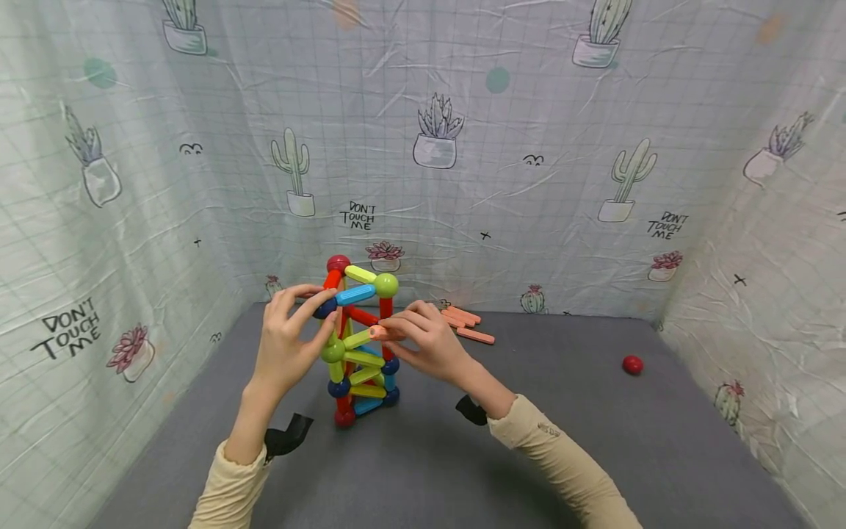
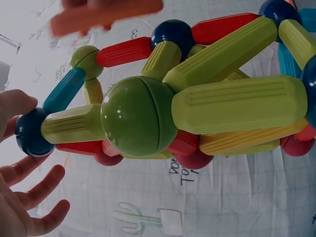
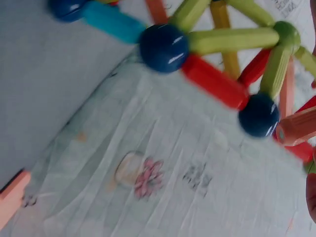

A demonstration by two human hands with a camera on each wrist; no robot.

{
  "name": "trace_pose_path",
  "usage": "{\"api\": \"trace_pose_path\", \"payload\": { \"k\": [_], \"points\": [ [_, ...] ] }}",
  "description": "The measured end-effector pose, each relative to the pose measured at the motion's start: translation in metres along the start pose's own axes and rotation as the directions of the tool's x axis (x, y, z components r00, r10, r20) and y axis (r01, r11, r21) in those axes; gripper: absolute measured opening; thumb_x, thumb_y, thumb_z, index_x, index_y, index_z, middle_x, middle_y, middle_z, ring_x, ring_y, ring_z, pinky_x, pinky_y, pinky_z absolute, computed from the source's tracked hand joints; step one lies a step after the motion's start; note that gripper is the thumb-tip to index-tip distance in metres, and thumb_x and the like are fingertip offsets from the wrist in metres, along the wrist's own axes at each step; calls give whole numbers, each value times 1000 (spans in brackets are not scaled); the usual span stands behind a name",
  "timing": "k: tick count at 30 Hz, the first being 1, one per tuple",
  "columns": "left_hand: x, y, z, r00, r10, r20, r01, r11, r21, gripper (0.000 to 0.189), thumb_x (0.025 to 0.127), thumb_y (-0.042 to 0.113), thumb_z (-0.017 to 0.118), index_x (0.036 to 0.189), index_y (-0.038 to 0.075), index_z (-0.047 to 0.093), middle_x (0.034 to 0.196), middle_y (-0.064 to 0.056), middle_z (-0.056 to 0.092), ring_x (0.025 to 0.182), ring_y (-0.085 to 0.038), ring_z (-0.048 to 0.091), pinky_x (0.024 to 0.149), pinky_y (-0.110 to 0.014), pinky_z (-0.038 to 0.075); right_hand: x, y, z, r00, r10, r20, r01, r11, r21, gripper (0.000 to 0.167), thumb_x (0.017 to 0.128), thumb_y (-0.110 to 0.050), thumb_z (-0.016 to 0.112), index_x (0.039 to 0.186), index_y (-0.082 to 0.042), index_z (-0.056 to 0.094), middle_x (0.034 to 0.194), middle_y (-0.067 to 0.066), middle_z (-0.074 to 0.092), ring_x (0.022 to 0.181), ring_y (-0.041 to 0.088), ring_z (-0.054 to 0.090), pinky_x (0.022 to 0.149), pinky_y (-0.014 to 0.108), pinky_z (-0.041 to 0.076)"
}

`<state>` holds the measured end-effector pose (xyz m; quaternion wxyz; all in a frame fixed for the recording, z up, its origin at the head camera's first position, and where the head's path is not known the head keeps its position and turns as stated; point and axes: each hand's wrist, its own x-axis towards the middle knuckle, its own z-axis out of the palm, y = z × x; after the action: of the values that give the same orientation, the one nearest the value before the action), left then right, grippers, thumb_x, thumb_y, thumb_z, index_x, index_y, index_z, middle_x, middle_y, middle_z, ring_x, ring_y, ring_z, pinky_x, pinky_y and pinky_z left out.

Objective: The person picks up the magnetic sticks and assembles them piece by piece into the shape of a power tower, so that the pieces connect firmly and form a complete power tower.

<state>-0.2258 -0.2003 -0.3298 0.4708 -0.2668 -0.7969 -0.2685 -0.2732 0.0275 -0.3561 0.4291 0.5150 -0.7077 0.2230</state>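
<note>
A tall tower of magnetic sticks and balls (image 1: 333,350) stands on the grey table, in red, blue, green and yellow. My left hand (image 1: 287,338) pinches a dark blue ball (image 2: 33,132) at the tower's top front corner, thumb on one side and fingers on the other. Between the thumb and fingers of my right hand (image 1: 429,342) is an orange magnetic stick (image 1: 379,333), held in front of the tower's upper right side. The left wrist view shows this stick apart from the tower. In the right wrist view, the stick's end overlaps the area beside a dark blue ball (image 3: 259,115).
Several loose orange sticks (image 1: 476,336) lie on the table behind my right hand. A lone red ball (image 1: 632,364) sits farther right. Patterned cloth (image 1: 489,184) hangs along the table's back and sides.
</note>
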Motion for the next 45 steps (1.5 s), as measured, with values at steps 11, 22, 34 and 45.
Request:
{"api": "trace_pose_path", "payload": {
  "k": [11, 22, 34, 45],
  "points": [
    [0, 0, 1, 1000, -1, -1, 1, 1000, -23, 35, 73, 8, 69, 108, 7, 63, 106, -17, 55, 96, -32, 46, 81, -47, 32, 22, -13, 23, 998, -42, -40, 35, 986, -165, 32, 71, -25, 74, 99, -13, 67, 89, -3, 66, 75, 12, 47, 67, 22, 38],
    [0, -2, 1, 1000, 18, 3, -18, 1000, -19, 48, 64, 10, 77, 109, 8, 62, 106, -17, 54, 95, -32, 46, 80, -46, 32, 33, -26, 33, 992, 72, -99, -101, 940, -325, 32, 69, -28, 75, 96, -13, 67, 85, -5, 69, 67, 10, 47, 57, 18, 35],
    [-11, -5, 4, 1000, -18, -11, 18, 1000, -2, 65, 67, 7, 75, 125, 4, 47, 107, -21, 51, 92, -33, 46, 79, -46, 34, 8, -18, 30, 973, 114, -198, -154, 968, -197, 23, 74, -18, 72, 95, -10, 66, 89, 1, 67, 71, 11, 53, 62, 18, 44],
    [-47, -13, 3, 982, -118, 145, 105, 990, 91, 48, 58, 16, 82, 98, 2, 59, 84, -10, 59, 82, -24, 50, 69, -39, 36, -27, 8, 29, 856, 503, 124, -516, 807, 287, 29, 90, -15, 52, 117, -6, 54, 108, 8, 60, 91, 20, 55, 70, 24, 46]
  ]
}}
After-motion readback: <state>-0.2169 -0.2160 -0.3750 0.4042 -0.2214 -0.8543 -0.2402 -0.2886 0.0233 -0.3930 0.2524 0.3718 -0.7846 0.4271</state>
